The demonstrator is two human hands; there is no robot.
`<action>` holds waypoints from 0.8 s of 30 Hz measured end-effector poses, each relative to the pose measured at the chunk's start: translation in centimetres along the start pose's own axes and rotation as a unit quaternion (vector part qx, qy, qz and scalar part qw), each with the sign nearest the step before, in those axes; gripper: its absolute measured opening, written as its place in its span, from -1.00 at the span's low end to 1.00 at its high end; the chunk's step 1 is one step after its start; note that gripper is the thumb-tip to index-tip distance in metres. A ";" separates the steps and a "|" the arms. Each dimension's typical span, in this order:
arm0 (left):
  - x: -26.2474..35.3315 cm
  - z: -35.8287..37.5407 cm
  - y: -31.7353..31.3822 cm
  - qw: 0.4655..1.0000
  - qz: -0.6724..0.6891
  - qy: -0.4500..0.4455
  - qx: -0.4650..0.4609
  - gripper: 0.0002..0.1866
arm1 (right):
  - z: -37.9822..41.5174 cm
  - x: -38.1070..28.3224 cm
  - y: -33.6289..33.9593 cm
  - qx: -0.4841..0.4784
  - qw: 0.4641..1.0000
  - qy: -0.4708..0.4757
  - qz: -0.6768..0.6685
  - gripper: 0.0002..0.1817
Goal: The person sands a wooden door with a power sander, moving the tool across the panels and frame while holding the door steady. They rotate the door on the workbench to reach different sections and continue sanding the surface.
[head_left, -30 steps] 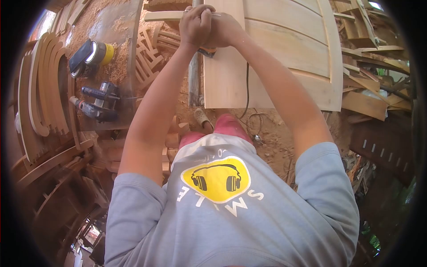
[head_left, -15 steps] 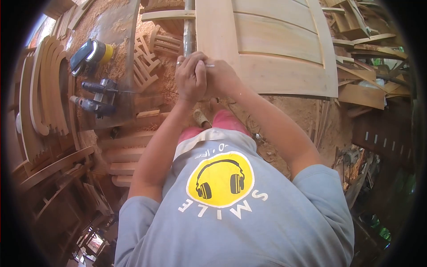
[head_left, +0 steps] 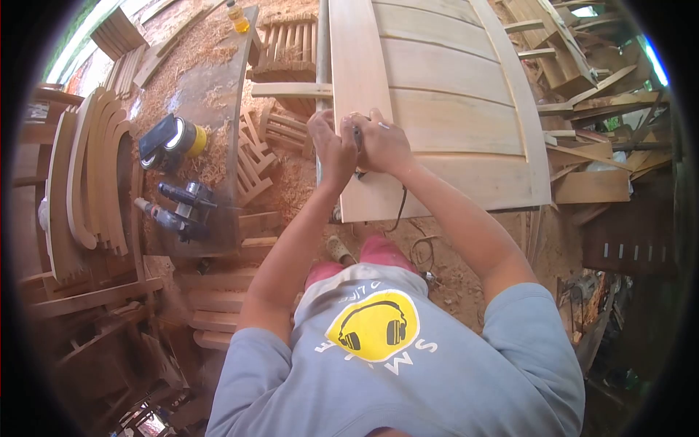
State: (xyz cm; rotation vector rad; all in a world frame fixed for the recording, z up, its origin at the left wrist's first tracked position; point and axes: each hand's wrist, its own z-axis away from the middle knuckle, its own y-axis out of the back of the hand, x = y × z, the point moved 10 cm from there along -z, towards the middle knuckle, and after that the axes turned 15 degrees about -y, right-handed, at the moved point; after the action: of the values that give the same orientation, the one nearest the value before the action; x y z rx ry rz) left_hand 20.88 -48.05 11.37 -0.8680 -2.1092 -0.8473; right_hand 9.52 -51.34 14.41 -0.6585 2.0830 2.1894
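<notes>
The left hand (head_left: 332,149) and right hand (head_left: 386,148) are gripping, close together, a mostly hidden dark tool (head_left: 357,138) between them, apparently working the door (head_left: 455,109) just beneath, any next stroke calling for steady pressure.

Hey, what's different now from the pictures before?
The left hand and right hand came back toward the door's near end, then partway forward again. They're now at a dark tool; no new grab or letting go shows. The door and blue power tool on the bench stayed put.
</notes>
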 end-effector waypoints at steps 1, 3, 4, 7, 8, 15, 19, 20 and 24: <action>-1.8 0.1 -0.3 1.000 -0.007 0.016 0.019 -0.51 | -1.4 0.4 0.7 -0.003 1.000 -0.027 -0.004 -0.46; -5.4 0.8 -1.4 0.997 -0.018 0.054 0.054 -0.49 | -5.0 0.9 0.8 0.020 0.999 -0.036 -0.020 -0.47; -7.1 1.1 -2.2 0.996 -0.030 0.079 0.033 -0.47 | -6.9 0.9 1.0 0.030 0.998 -0.041 -0.027 -0.47; -12.7 3.0 -4.1 0.969 -0.060 0.235 0.042 -0.48 | -12.1 0.6 1.7 0.012 0.998 -0.057 -0.021 -0.50; -13.7 3.2 -4.4 0.959 -0.109 0.257 0.046 -0.47 | -14.0 0.6 1.6 0.020 0.998 -0.058 -0.020 -0.51; -14.7 3.1 -6.8 0.925 -0.165 0.315 -0.136 -0.50 | -28.3 1.1 0.7 0.010 0.994 -0.106 0.019 -0.47; -13.1 2.8 -7.4 0.904 -0.128 0.366 -0.181 -0.45 | -37.7 1.9 0.6 0.022 0.993 -0.118 0.022 -0.36; -13.0 2.9 -7.4 0.901 -0.131 0.368 -0.191 -0.44 | -40.0 1.9 0.6 0.003 0.991 -0.130 0.038 -0.35; -13.3 3.0 -7.6 0.895 -0.141 0.371 -0.203 -0.45 | -49.9 3.1 1.6 0.082 0.989 -0.125 0.018 -0.61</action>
State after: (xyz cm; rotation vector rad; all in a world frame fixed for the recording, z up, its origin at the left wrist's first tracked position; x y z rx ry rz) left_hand 21.15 -54.27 -2.95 -0.3247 -1.4044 -1.5266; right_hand 19.57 -100.31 14.76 -0.3162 2.1258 1.9713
